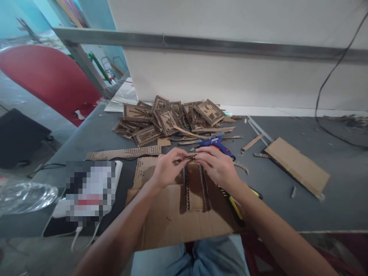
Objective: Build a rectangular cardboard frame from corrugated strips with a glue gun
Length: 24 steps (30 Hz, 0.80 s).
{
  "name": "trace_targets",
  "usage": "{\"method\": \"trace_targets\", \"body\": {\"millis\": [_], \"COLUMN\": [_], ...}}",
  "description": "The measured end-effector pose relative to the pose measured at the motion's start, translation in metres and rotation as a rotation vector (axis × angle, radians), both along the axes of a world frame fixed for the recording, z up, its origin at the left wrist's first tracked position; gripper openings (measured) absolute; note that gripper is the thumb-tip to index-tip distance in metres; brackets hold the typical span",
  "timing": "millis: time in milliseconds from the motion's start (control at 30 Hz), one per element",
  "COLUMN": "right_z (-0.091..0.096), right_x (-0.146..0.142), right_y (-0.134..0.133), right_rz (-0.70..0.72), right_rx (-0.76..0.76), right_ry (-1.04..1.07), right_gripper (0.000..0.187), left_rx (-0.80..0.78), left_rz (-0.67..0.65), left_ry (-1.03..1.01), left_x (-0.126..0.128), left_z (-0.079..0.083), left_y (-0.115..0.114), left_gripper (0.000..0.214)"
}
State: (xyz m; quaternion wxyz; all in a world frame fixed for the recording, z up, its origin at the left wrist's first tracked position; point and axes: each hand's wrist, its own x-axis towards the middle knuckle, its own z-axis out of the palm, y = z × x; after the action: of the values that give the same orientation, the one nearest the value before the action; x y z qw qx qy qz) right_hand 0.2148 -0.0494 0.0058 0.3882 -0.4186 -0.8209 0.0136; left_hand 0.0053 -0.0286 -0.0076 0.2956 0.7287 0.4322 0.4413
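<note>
Cardboard strip (190, 156), small and thin, is pinched between the fingertips of both hands, above the far end of a cardboard panel (196, 191). Left hand (170, 165) grips it from one side, thumb against fingers; right hand (216, 165) grips it from the other, fingers bent over it and partly hiding it. The panel has ridged edging along both long sides and lies on a larger cardboard sheet (161, 218) at the near edge of the grey worktop (276, 209).

Just beyond the right hand lies a blue glue gun (215, 142), and a black-and-yellow tool (235, 207) lies partly under the right forearm. Farther back is a heap of cardboard pieces (166, 119), many with ridged borders. A long cardboard band (123, 153) lies left of the hands. Nearer on that side are a white device (117, 172), mostly blurred out, and a clear plastic bottle (28, 197) on its side. Well to the right lies a flat cardboard block (300, 165).
</note>
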Motion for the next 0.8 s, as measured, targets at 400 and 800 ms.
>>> {"method": "trace_targets", "body": {"millis": [400, 800], "right_z": [0.011, 0.007], "right_x": [0.003, 0.005], "right_y": [0.005, 0.006], "right_rz": [0.081, 0.078], "right_rx": [-0.094, -0.1], "right_ry": [0.064, -0.035], "right_gripper": [0.011, 0.015], "left_rx": [-0.122, -0.13], "left_rz": [-0.098, -0.177], "left_ry": [-0.023, -0.025], "left_x": [-0.002, -0.003], "left_z": [0.005, 0.002], "left_y": [0.002, 0.002], "left_gripper": [0.016, 0.027]}}
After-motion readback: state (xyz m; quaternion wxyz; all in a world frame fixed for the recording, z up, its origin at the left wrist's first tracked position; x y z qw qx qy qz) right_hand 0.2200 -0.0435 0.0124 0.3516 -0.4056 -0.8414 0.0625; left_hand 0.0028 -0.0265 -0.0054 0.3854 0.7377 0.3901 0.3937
